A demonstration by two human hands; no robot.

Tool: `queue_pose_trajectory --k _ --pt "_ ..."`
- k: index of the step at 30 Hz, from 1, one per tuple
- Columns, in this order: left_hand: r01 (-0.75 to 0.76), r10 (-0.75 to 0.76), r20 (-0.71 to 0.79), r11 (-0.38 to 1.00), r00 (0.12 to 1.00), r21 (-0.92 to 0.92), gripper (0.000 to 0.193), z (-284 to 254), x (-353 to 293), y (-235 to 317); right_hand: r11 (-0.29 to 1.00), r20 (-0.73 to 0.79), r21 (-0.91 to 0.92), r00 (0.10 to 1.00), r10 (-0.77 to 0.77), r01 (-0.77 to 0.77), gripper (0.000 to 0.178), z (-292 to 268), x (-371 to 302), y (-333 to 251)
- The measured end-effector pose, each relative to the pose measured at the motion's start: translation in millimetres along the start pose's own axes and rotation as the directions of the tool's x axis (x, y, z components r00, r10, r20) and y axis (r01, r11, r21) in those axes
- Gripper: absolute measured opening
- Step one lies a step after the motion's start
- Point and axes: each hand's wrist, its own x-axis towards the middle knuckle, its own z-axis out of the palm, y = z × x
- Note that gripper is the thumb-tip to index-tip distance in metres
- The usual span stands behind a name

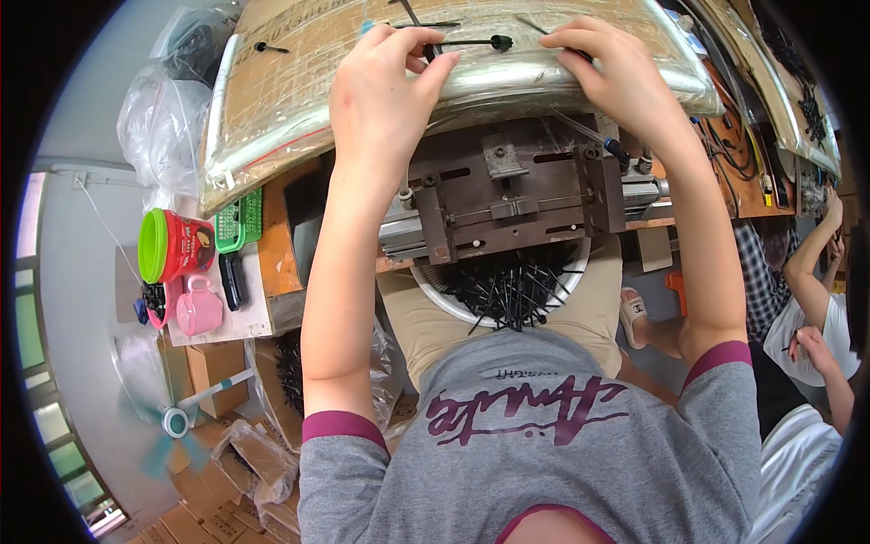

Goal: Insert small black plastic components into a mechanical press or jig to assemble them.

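Both hands are raised over a cardboard-topped surface (pixel 299 100) wrapped in clear plastic. My left hand (pixel 381 95) is closed, thumb and fingers pinching a thin black rod (pixel 467 43) with a ribbed knob at its right end. My right hand (pixel 621 72) is also closed, fingertips together around a slim dark piece (pixel 530 24) that is mostly hidden by the fingers. Another short black rod (pixel 272 48) with a thicker end lies on the cardboard at the far left. On my lap, a white basin (pixel 433 290) holds many black rods (pixel 517 286).
A dark metal fixture (pixel 507 181) with slots and bolts stands between me and the cardboard. At left are a red-and-green tub (pixel 186 245), a pink cup (pixel 199 308), a green basket (pixel 240 222) and a fan (pixel 175 422). Another person's hand (pixel 816 349) shows at right.
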Motion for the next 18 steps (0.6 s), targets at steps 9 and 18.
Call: queue_pose_trajectory --k 9,18 --pt "0.156 -0.194 -0.049 0.895 0.980 -0.418 0.026 -31 -24 38 0.983 -0.115 0.061 0.979 -0.167 0.175 0.016 -2 -139 -116" --pt "0.087 -0.110 -0.031 0.904 0.994 -0.418 0.032 -49 -58 49 0.986 0.037 0.168 0.999 0.011 -0.018 0.037 42 -158 -148"
